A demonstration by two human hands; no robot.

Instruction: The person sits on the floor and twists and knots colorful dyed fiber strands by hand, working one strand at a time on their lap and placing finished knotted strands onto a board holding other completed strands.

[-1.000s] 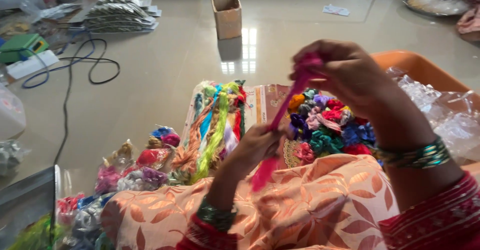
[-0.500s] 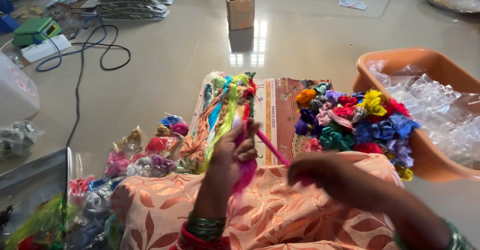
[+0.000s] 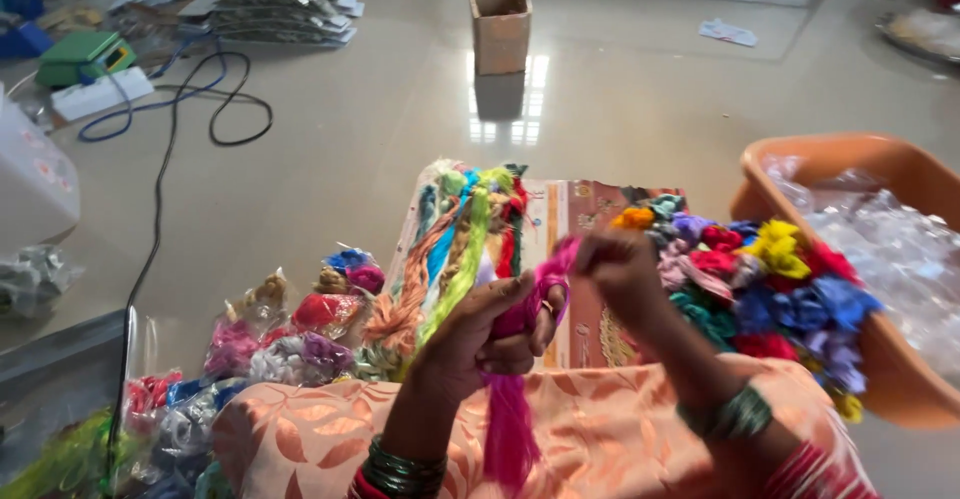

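Our left hand (image 3: 480, 334) is clamped on a bright pink bundle of thread (image 3: 512, 414) hanging over our orange-patterned lap cloth (image 3: 600, 439); our right hand (image 3: 615, 264) pinches its upper end beside the pile of colourful fabric flowers (image 3: 770, 279).

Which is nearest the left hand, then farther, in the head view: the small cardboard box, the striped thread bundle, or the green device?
From the left hand:
1. Striped thread bundle, just above it.
2. Small cardboard box, far, straight ahead.
3. Green device, far left corner.

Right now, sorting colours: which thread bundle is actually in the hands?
The pink thread bundle, gripped by the left hand and pinched by the right hand; the other bundles lie on the floor.
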